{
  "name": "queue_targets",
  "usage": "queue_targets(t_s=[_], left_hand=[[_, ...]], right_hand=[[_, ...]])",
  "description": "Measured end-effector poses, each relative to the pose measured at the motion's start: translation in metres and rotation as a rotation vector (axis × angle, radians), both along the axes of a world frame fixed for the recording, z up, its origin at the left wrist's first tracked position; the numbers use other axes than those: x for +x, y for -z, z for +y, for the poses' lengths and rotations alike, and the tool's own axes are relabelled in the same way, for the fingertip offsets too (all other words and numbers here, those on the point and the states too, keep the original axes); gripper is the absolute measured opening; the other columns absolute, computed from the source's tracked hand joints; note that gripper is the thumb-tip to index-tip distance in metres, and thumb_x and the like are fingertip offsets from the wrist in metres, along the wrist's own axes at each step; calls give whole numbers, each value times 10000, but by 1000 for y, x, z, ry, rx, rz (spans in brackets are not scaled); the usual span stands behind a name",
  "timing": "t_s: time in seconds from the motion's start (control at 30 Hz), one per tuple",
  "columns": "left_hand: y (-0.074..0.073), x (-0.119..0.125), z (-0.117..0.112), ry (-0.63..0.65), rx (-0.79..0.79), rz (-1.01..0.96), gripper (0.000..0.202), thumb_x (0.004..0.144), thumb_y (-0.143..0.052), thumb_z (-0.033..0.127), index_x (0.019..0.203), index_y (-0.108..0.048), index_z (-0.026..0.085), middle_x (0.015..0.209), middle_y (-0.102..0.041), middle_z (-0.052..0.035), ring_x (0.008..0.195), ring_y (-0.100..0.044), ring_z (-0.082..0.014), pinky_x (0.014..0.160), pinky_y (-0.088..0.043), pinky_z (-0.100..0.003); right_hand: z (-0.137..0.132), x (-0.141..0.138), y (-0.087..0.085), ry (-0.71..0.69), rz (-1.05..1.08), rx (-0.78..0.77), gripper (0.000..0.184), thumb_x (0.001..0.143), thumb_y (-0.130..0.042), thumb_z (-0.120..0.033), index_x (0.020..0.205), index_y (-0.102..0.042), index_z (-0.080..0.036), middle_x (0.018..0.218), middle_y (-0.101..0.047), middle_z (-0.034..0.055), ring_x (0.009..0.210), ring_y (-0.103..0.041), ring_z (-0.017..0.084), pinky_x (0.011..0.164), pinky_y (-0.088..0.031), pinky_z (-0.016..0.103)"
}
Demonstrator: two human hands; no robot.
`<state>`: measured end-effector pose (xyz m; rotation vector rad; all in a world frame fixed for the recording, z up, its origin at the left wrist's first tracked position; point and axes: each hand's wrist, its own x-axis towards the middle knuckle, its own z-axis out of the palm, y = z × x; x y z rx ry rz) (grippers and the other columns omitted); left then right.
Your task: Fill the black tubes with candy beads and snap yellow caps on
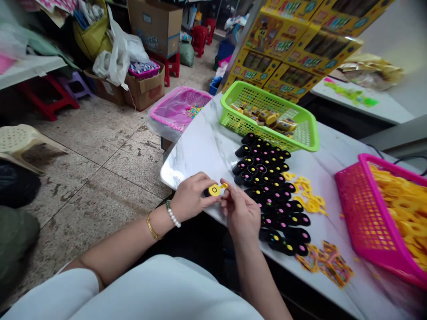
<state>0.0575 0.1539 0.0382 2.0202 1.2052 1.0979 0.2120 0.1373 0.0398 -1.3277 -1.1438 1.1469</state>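
Observation:
My left hand (pixel 191 195) is closed around a small black toy piece with a yellow round part (pixel 214 190) on top, at the near edge of the white marble table (pixel 203 146). My right hand (pixel 240 212) pinches the same yellow part from the right side. Just beyond my right hand lies a large pile of black pieces (pixel 270 186) with pink and yellow dots. Loose yellow rings (pixel 308 198) lie to the right of that pile.
A green basket (pixel 307 133) with yellow wrapped items stands at the table's far side. A pink basket (pixel 363 218) of yellow rings sits at right. Colourful stickers (pixel 328 262) lie near the front edge. Yellow display boxes (pixel 293 49) stand behind. A pink basket (pixel 176 111), cartons and stools occupy the floor at left.

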Motion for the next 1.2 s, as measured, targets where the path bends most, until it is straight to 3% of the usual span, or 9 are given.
queue_targets(t_s=[0.3, 0.53, 0.67, 0.77, 0.9, 0.97, 1.03, 1.1, 1.2], left_hand=[[3, -1, 4, 27, -65, 37, 220, 816, -741, 281, 1011, -702, 187, 915, -638, -26, 843, -611, -156, 768, -501, -271], [-1, -3, 3, 38, -65, 123, 111, 846, -704, 279, 926, -711, 203, 815, -557, 1, 763, -569, -137, 704, -460, -248], [-8, -11, 9, 53, -26, 162, 108, 855, -650, 231, 941, -712, 210, 739, -560, 10, 692, -564, -140, 628, -432, -240], [-13, -13, 35, -16, 5, 190, 202, 827, -649, 311, 990, -712, 209, 731, -608, 6, 666, -576, -157, 629, -428, -263], [-19, -4, 78, -126, -12, 324, 199, 782, -667, 358, 874, -724, 192, 719, -628, -16, 705, -584, -194, 682, -426, -300], [-20, 0, 91, -147, -58, 367, 244, 760, -695, 338, 941, -716, 177, 750, -641, -26, 740, -591, -207, 711, -435, -312], [-20, 4, 90, -198, -44, 352, 420, 745, -726, 333, 1119, -664, 150, 763, -628, -23, 739, -584, -204, 723, -448, -316], [-21, 10, 73, -269, 65, 273, 533, 760, -734, 345, 1225, -590, 129, 779, -597, -14, 708, -560, -180, 718, -459, -310], [-21, 31, 25, -226, 238, 112, 311, 834, -686, 332, 1075, -614, 147, 767, -545, 4, 640, -517, -131, 661, -461, -266]], right_hand=[[23, -1, -24, -184, 158, -399, 351, 673, -816, -389, 782, -539, -203, 460, -412, -121, 355, -272, 30, 342, -207, 159], [12, -12, -16, -144, -115, -204, 259, 814, -652, -412, 953, -528, -232, 510, -442, -115, 397, -389, 85, 398, -334, 204], [-11, -7, -40, -138, -215, 8, 314, 848, -615, -375, 1140, -597, -260, 609, -561, -54, 530, -528, 140, 496, -443, 256], [-20, 37, -70, -69, -283, 104, 383, 863, -616, -399, 1230, -598, -290, 600, -567, -58, 467, -498, 131, 462, -430, 261], [0, 151, -88, 498, -744, 302, 296, 861, -594, -388, 1064, -713, -208, 643, -589, -15, 565, -551, 144, 589, -474, 290], [18, 205, -74, 413, -1046, 152, 277, 807, -624, -295, 1034, -745, -194, 767, -648, 24, 648, -586, 151, 695, -487, 318], [29, 241, -50, 291, -1079, 59, 296, 698, -705, -219, 983, -776, -190, 802, -664, 42, 616, -576, 144, 692, -480, 323], [31, 260, -24, 215, -1072, 23, 308, 672, -729, -216, 974, -787, -194, 842, -670, 60, 636, -580, 151, 705, -476, 327], [25, 270, 2, 216, -1148, 56, 251, 759, -678, -292, 962, -783, -188, 916, -678, 86, 728, -604, 184, 734, -477, 335]])
